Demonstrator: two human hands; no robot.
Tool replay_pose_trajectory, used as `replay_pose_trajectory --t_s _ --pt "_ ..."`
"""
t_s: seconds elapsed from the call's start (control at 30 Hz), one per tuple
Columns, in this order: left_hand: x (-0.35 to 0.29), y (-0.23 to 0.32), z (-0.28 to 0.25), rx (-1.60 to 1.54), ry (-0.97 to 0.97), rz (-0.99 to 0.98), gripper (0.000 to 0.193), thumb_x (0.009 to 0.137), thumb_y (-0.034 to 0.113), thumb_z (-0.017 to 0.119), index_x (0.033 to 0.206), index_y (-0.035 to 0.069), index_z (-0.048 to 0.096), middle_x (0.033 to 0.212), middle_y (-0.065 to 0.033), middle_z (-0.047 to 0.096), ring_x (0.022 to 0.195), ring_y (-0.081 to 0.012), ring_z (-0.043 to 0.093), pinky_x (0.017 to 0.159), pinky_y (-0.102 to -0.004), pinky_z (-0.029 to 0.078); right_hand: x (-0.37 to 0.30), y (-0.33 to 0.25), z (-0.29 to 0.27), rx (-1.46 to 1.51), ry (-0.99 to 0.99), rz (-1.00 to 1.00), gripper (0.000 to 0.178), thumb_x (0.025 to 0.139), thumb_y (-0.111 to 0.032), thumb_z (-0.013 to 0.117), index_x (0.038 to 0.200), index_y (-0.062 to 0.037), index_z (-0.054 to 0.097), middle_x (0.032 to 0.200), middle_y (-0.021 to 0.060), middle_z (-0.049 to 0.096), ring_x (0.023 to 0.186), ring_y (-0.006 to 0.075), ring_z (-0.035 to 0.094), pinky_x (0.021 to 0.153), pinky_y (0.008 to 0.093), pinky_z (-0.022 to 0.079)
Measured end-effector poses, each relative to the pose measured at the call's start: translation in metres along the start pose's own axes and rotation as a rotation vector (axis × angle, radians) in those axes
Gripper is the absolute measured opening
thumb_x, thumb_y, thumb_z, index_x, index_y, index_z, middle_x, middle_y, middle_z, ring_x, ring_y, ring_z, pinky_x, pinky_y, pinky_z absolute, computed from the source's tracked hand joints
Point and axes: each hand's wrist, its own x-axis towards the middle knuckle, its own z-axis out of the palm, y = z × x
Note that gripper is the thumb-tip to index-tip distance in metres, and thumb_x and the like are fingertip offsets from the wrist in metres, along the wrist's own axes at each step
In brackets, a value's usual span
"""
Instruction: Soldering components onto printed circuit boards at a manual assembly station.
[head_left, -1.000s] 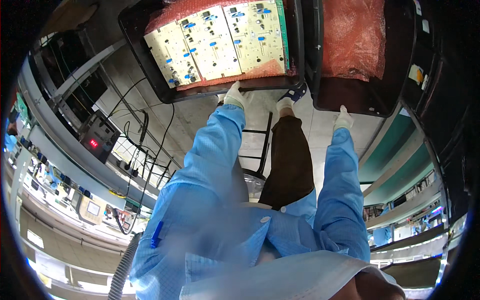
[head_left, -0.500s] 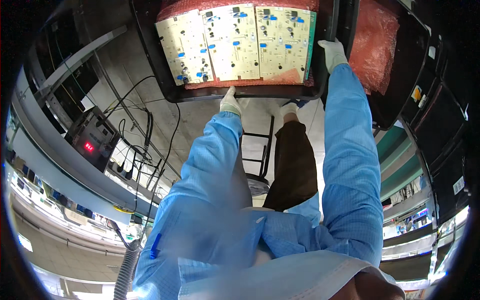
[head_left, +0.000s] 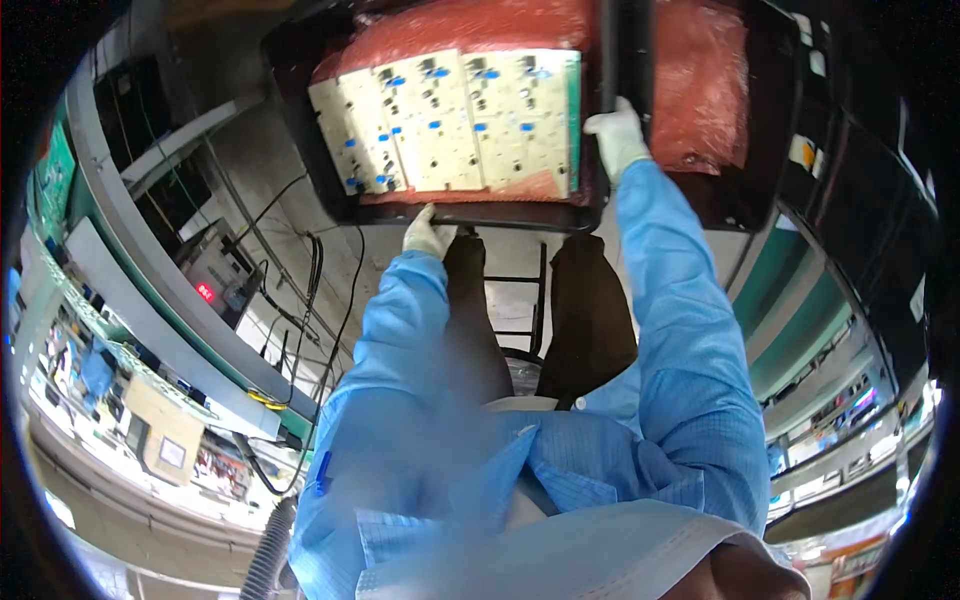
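Note:
A black tray (head_left: pixel 500 214) with raised sides is held out in front of me. My gloved left hand (head_left: pixel 426 234) grips its near rim, thumb over the top and fingers hidden beneath. My gloved right hand (head_left: pixel 618 140) is closed on the tray's right rim. Inside, cream circuit boards (head_left: pixel 432 150) with blue and black components lie side by side on red bubble wrap (head_left: pixel 450 32). A green board edge (head_left: pixel 573 130) shows along their right side.
A second black tray (head_left: pixel 762 150) holding red bubble wrap (head_left: pixel 700 90) is just right of mine. On the left are a bench edge (head_left: pixel 160 290), a box with a red digital display (head_left: pixel 210 275) and hanging cables (head_left: pixel 312 285). A dark-framed stool (head_left: pixel 535 300) shows between my legs.
In view, the tray and both hands have shifted left and slightly nearer. Both grips stay the same. My legs have changed position, and the second tray has also shifted left in the picture.

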Motion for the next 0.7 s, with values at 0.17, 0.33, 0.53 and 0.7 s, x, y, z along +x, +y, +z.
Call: replay_pose_trajectory --t_s 0.17,0.33,0.53,0.7 --pt "-0.069 0.026 0.029 -0.475 -0.009 -0.138 0.023 0.101 0.012 0.060 0.121 0.001 0.063 0.123 -0.0156 0.068 0.116 -0.0341 0.065 0.100 -0.0522 0.057 -0.056 -0.043 -0.034 -0.193 0.116 -0.111 0.065 0.067 -0.007 0.071 0.130 0.0064 0.059 0.097 0.0207 0.066 0.091 0.0310 0.064 0.079 0.0382 0.053" --pt "-0.151 0.026 0.045 -0.375 -0.017 -0.090 0.012 0.101 0.014 0.062 0.107 0.004 0.066 0.112 -0.0115 0.071 0.106 -0.0298 0.068 0.096 -0.0480 0.058 -0.109 -0.101 -0.096 -0.307 0.155 -0.196 0.060 0.066 -0.014 0.072 0.121 0.0065 0.060 0.099 0.0271 0.069 0.094 0.0409 0.068 0.082 0.0436 0.056" --pt "-0.243 0.022 0.057 -0.155 -0.091 -0.124 0.013 0.101 0.023 0.064 0.099 0.010 0.065 0.098 -0.0066 0.071 0.092 -0.0277 0.069 0.083 -0.0440 0.060 -0.153 -0.163 -0.175 -0.196 -0.002 -0.114 0.056 0.063 -0.012 0.072 0.113 0.0103 0.061 0.097 0.0284 0.069 0.093 0.0357 0.070 0.076 0.0397 0.056" --pt "-0.332 -0.026 0.129 -0.192 -0.050 -0.094 0.018 0.102 0.019 0.063 0.111 0.004 0.062 0.110 -0.0125 0.069 0.105 -0.0306 0.068 0.093 -0.0464 0.060 -0.124 -0.137 -0.269 0.071 -0.015 -0.167 0.043 0.064 -0.006 0.069 0.103 0.0111 0.062 0.077 0.0134 0.066 0.068 0.0226 0.062 0.066 0.0361 0.050"
